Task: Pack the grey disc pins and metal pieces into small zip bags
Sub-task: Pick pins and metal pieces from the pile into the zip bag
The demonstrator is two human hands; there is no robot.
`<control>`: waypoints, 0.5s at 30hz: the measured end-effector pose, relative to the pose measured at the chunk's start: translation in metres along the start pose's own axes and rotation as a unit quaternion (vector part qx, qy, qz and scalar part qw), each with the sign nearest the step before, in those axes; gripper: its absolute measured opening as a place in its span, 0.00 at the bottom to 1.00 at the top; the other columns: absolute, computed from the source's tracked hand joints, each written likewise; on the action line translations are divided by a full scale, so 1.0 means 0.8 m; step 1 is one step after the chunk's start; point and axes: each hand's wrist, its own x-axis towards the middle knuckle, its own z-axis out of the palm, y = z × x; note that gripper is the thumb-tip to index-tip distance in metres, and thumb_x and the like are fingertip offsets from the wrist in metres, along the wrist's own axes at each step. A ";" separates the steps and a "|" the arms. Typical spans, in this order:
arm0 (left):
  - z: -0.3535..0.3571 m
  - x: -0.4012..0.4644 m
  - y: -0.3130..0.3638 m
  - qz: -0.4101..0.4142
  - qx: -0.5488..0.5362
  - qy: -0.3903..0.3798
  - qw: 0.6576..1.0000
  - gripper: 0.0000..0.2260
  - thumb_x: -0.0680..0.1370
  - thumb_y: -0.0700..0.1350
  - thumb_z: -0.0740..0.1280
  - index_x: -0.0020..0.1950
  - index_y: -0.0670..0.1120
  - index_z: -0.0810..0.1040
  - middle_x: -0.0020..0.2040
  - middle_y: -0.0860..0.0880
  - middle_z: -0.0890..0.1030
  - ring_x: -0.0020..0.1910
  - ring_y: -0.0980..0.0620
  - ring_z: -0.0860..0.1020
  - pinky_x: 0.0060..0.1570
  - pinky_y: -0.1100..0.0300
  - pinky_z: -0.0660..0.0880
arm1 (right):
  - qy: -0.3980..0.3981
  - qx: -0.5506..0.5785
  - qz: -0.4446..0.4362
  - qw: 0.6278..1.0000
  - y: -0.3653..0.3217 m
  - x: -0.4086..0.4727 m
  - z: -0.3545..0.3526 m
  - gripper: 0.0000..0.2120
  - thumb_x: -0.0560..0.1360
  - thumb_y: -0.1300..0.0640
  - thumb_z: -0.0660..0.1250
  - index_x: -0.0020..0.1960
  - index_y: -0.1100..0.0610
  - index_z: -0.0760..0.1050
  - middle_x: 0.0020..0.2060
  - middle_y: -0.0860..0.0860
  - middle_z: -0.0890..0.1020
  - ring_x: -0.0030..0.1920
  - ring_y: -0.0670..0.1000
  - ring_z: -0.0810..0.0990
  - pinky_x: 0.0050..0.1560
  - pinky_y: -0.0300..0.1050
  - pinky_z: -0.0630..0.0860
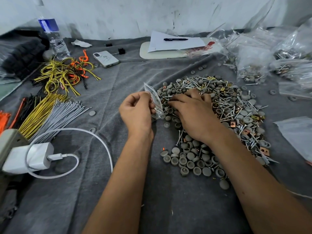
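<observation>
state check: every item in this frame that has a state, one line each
small zip bag: held upright, mouth looks open
left hand: pinching the bag
right hand: fingers down in the pile
pile of grey discs and screws: loose, unpacked
water bottle: upright
phone: face down
charger: plugged in
pen: lying on paper

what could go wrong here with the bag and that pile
1. The left hand pinches the small zip bag by one edge only, so its mouth may sag and pieces could miss it.
2. The right hand digs in the mixed pile, where pointed screws lie among the grey discs; they could prick fingers or pierce the thin bag.
3. Loose discs already lie scattered on the wrinkled grey cloth; more may roll off unnoticed.
</observation>
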 end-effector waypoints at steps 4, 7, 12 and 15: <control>0.002 -0.003 -0.003 -0.006 0.002 -0.003 1.000 0.12 0.78 0.33 0.68 0.36 0.44 0.78 0.26 0.50 0.76 0.24 0.56 0.72 0.24 0.65 0.69 | 0.018 0.012 -0.001 1.000 -0.003 0.002 0.000 0.14 0.81 0.58 0.64 0.63 0.45 0.80 0.64 0.37 0.77 0.67 0.48 0.65 0.59 0.53 0.57; 0.006 -0.007 -0.005 -0.006 0.017 -0.019 1.000 0.10 0.78 0.34 0.68 0.38 0.43 0.79 0.26 0.49 0.76 0.24 0.55 0.71 0.24 0.64 0.69 | 0.042 0.027 -0.006 0.999 -0.005 0.002 0.000 0.10 0.81 0.58 0.64 0.55 0.48 0.82 0.57 0.39 0.81 0.64 0.48 0.68 0.60 0.54 0.59; 0.001 0.002 -0.008 -0.007 0.016 -0.006 1.000 0.09 0.78 0.35 0.69 0.38 0.44 0.80 0.27 0.48 0.76 0.23 0.55 0.71 0.22 0.63 0.68 | 0.056 0.016 0.000 0.998 -0.004 0.004 0.003 0.09 0.82 0.53 0.63 0.59 0.48 0.81 0.56 0.42 0.81 0.62 0.51 0.68 0.58 0.54 0.60; -0.001 0.003 -0.007 -0.008 0.009 -0.006 1.000 0.10 0.78 0.35 0.69 0.37 0.44 0.79 0.27 0.47 0.76 0.23 0.55 0.71 0.22 0.64 0.68 | 0.026 -0.006 0.002 1.000 -0.005 0.004 0.005 0.12 0.82 0.53 0.63 0.62 0.47 0.80 0.59 0.45 0.79 0.64 0.53 0.66 0.61 0.57 0.63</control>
